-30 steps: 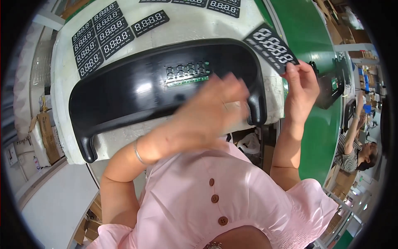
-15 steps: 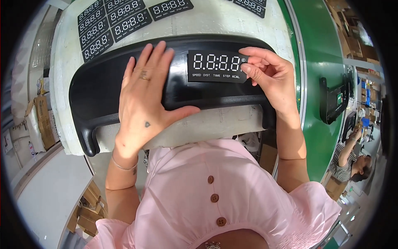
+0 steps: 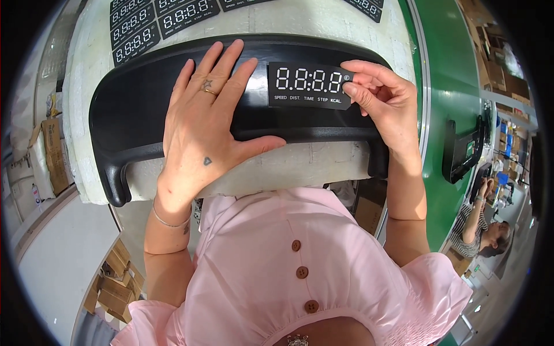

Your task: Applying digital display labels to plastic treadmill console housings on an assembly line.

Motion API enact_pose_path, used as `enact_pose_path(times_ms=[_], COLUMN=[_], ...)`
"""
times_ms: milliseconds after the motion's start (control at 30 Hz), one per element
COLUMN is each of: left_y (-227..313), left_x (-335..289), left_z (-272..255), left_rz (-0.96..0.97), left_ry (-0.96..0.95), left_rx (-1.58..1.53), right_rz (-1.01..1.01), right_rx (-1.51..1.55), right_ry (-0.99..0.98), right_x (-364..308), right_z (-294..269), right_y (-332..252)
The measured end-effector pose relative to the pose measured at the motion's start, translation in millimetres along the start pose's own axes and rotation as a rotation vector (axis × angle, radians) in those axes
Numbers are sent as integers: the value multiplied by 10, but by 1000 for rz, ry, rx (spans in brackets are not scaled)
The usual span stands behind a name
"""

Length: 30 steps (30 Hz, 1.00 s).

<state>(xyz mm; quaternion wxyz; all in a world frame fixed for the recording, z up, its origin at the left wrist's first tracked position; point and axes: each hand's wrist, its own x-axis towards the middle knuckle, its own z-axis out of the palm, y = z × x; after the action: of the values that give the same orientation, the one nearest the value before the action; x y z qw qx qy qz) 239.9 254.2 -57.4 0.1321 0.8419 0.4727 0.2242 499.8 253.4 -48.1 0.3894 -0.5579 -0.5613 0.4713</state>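
While lying flat, fingers spread wide, left hand (image 3: 202,127) pressing down on black housing (image 3: 133,109), gripping nothing. Right hand (image 3: 384,98) pinching right end of display panel (image 3: 309,85) between thumb and fingertips (image 3: 355,92), other fingers curled loosely. Panel resting on housing top, just right of left index finger, touching right fingertips. Housing sitting on white foam pad (image 3: 323,164), running under both hands. Spare panels (image 3: 156,23) lying beyond left fingers, apart from them. Green belt (image 3: 444,86) passing right of right hand, carrying another black part (image 3: 461,150). Another person (image 3: 482,225) sitting far right, well apart.
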Motion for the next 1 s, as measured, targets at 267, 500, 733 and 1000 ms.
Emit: enact_pose_path(times_ms=[267, 500, 733, 1000], left_y=[-18, -4, -10, -10], left_x=[-11, -5, -13, 3], left_z=[8, 5, -7, -20], left_rz=[22, 16, 3, 4], left_ry=[28, 13, 2, -12], left_rx=[10, 1, -23, -23], right_rz=[-8, 14, 59, 67], right_rx=[-8, -2, -9, -8], right_ry=[-6, -20, -34, -29], right_x=[7, 13, 42, 47], right_z=[12, 3, -6, -7], right_y=[1, -12, -17, -23])
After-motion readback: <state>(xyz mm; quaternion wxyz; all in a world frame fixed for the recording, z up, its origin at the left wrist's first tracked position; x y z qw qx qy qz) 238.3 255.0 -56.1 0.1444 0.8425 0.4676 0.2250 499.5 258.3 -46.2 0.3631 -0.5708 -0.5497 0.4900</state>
